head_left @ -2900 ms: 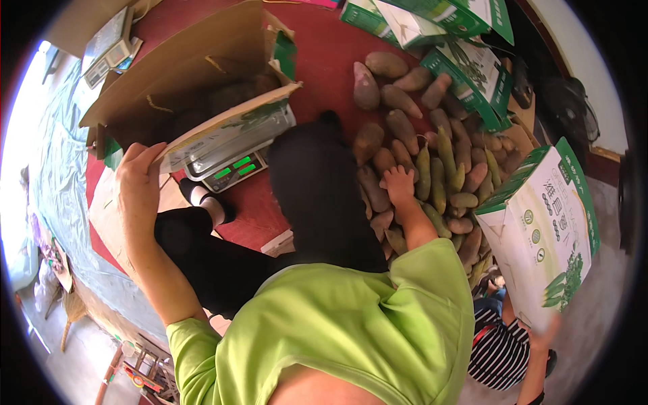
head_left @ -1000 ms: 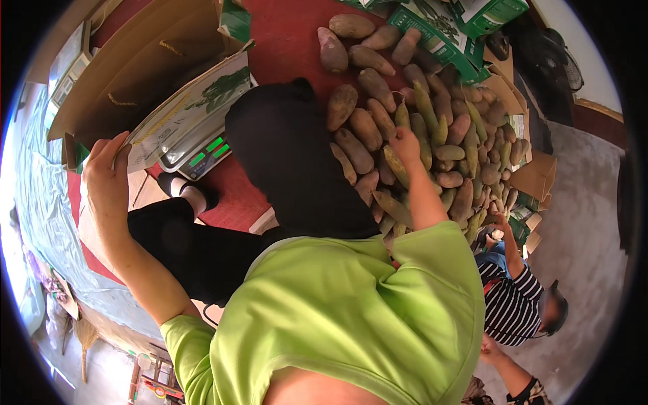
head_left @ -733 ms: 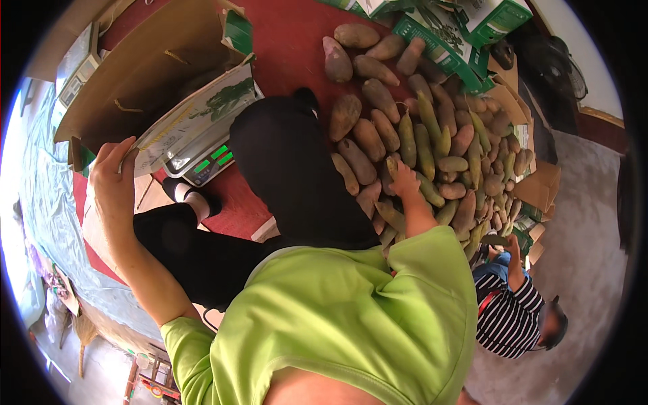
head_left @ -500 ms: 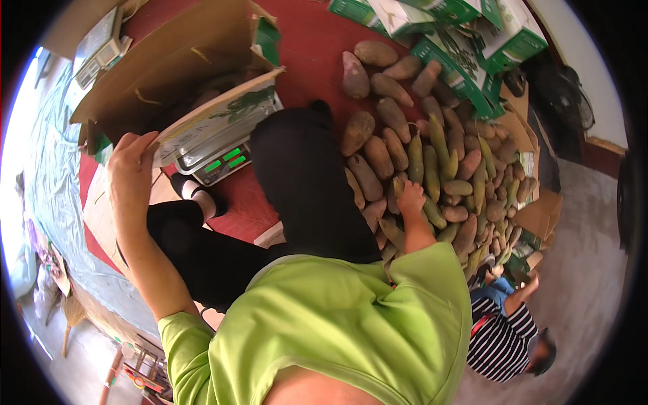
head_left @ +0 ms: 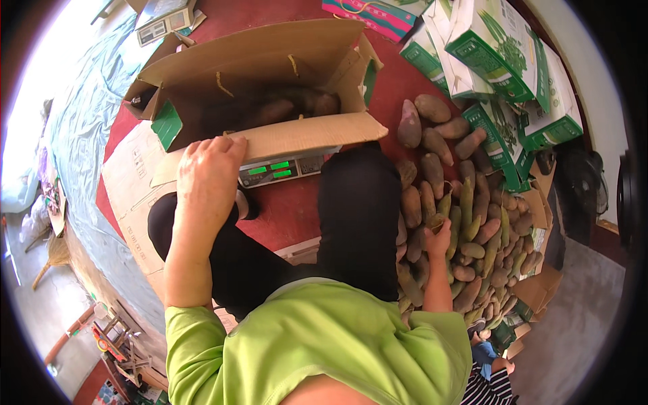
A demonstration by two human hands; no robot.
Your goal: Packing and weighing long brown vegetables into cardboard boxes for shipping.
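My left hand (head_left: 208,169) is closed over the front flap of a cardboard box (head_left: 263,57), its fingers over the flap's edge. Several brown vegetables (head_left: 325,104) lie in the shadowed inside of the box, which sits on a scale (head_left: 290,169) with green lit displays. Over at the right, my right hand (head_left: 439,241) is closed on a brownish-green long vegetable (head_left: 437,221) in a big pile. The pile holds brown, reddish and green oblong vegetables (head_left: 432,172), like sweet potatoes or fat cucumbers.
Green-and-white cartons (head_left: 499,47) are stacked at the far right, near a black fan (head_left: 594,182). A person in a striped top (head_left: 496,388) is at the lower right. Pale blue sheeting (head_left: 81,135) covers the left side. A second scale (head_left: 165,20) stands at the far left.
The view has swung left, bringing more of the box's inside into sight. My left hand has shifted along the flap from its corner. My right hand stays at the pile.
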